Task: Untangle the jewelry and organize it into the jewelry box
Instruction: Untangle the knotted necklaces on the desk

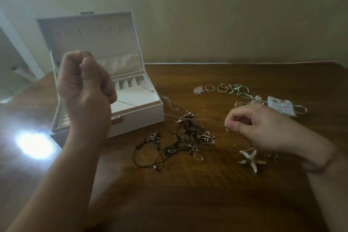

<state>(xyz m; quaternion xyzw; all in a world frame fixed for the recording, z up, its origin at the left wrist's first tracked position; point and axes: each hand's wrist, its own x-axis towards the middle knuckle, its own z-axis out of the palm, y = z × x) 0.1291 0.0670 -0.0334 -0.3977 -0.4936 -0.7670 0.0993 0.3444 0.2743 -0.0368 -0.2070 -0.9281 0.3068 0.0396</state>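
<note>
Left hand (pixel 84 88), raised and blurred, fingers curled, contents indiscernible, hides part of open white jewelry box (pixel 139 100); right hand (pixel 250 126) pinches thin chain (pixel 188 117).

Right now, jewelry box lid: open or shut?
Open. The jewelry box lid stands upright behind the base, showing its lining and the white compartments inside.

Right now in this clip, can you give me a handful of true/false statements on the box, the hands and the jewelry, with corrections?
1. The jewelry box stands with its lid open. True.
2. The tangled pile lies inside the box. False: it lies on the table, right of the box.
3. The left hand is raised in front of the box, fingers curled. True.
4. The right hand lies flat and open. False: its fingertips pinch a thin chain.
5. The starfish piece sits on the table near the right wrist. True.
</note>
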